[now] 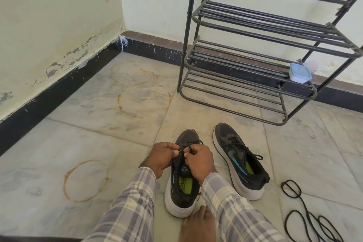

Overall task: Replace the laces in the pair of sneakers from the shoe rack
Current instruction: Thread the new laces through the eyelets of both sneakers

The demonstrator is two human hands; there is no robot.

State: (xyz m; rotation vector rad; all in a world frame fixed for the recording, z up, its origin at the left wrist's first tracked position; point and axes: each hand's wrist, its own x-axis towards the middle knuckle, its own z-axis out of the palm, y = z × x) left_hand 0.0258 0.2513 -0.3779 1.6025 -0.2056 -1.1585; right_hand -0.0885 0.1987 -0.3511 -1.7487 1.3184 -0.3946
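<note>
Sneaker, near one (177, 200): on floor right in front of me, heel twd me, toe pointing away at shoe rack (271, 31); long axis runs near-to-far.
Lace (189, 146): black, crosses over the tongue, between both hands, so any pull goes up & back twd me.
L hand (161, 158): fingers curled, thumb + finger pinching lace on shoe's left side.
R hand (199, 161): same, pinching lace on right side, knuckles nearly touching L.
Step (my guess): working lace at upper eyelets; undoing or threading, can't tell.
Other sneaker (238, 155): just beside on my right, laced, toe angled away.
Loose cord (306, 208): black, looped on floor far right; R hand nearer.
Writing: "AIR" on green insole; tongue tag reads "XAIR", maybe part hidden. Curved tick logo on other sneaker's side.
My foot (198, 224): against near sneaker's heel.
</note>
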